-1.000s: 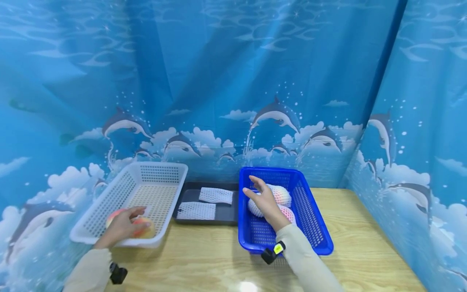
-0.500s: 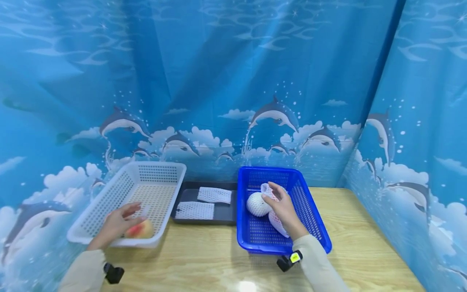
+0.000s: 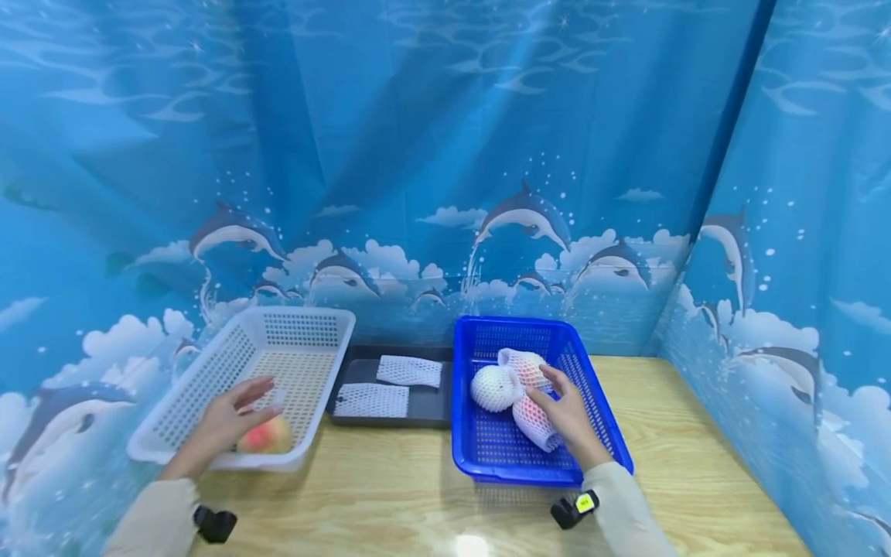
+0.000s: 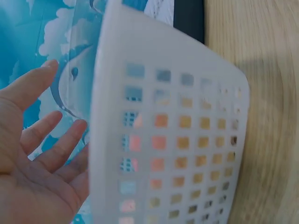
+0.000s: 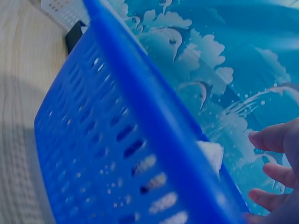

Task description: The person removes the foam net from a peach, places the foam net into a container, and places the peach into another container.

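Observation:
In the head view my left hand (image 3: 226, 422) hovers over the near end of the white plastic basket (image 3: 240, 363), fingers apart and gripping nothing. Just under it lies a round red-and-yellow fruit (image 3: 267, 435); the hand hides part of it. Through the basket's holes in the left wrist view, red and yellow fruit skin (image 4: 182, 144) shows. My right hand (image 3: 574, 422) is above the right side of the blue basket (image 3: 480, 456), its fingers spread. Three foam-net-wrapped pieces lie there: a white one (image 3: 493, 388), a pinkish one behind (image 3: 524, 367), and another pinkish one (image 3: 533, 424) beside the hand.
Between the baskets sits a dark shallow tray (image 3: 428, 410) with two flat white foam nets, one in front (image 3: 373, 401) and one behind (image 3: 409, 371). A wooden table (image 3: 376, 495) carries everything. A blue dolphin-print curtain (image 3: 418, 155) hangs behind and at the sides.
My right hand has drawn back toward the right and nearer to me, uncovering the wrapped pieces. One pinkish piece has shifted. My left hand has moved slightly left, staying over the fruit.

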`<state>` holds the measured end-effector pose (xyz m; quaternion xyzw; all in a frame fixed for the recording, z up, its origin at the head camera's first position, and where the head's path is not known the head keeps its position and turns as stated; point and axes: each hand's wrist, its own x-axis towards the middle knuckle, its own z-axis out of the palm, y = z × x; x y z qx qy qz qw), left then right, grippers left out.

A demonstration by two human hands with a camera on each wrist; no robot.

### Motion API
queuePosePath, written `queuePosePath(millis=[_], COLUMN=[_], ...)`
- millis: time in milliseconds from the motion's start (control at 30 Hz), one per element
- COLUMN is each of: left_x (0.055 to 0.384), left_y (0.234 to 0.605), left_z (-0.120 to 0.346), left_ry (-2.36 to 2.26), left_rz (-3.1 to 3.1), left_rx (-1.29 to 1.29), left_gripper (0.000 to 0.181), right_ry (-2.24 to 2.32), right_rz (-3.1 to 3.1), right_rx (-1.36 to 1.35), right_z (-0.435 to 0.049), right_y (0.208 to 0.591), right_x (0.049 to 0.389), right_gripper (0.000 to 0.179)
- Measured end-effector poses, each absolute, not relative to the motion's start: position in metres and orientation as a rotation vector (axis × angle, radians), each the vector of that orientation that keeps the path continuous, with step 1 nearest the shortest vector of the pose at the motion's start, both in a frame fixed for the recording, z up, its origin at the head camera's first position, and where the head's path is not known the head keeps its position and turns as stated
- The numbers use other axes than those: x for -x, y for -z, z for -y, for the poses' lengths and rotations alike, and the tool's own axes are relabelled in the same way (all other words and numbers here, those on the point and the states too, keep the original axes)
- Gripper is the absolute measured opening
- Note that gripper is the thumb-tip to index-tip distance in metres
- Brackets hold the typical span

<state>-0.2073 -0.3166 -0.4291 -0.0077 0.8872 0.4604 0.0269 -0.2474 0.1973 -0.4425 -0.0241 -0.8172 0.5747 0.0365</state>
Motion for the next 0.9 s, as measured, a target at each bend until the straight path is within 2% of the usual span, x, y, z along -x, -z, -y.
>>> queuePosePath(millis=[233,467,733,900], left_x=[0.205,0.206,0.199,0.197], left_y=[0.422,0.418,0.422,0.425], left_z=[0.298,0.276,0.259,0.248], left_ry=[-1.502,-1.519,-1.607,-1.635], left_rz=[-2.837,-2.826,-2.833,-2.812], left_rx=[-0.167,-0.166,-0.325,-0.359], left_gripper=[0.078,0.078,0.066,0.067], right_ry=[-1.717,-1.59,-1.521,-1.556], right_rz=[2.619,2.709,2.762,2.76], right_rx=[0.135,0.148,0.121,0.139], right_z=[-0.202,-0.204,-0.201,-0.201], right_y=[0.451,0.461,0.468,0.471], right_x=[0.246,0.25,0.252,0.253], right_gripper=[0.06,0.063,0.067,0.07])
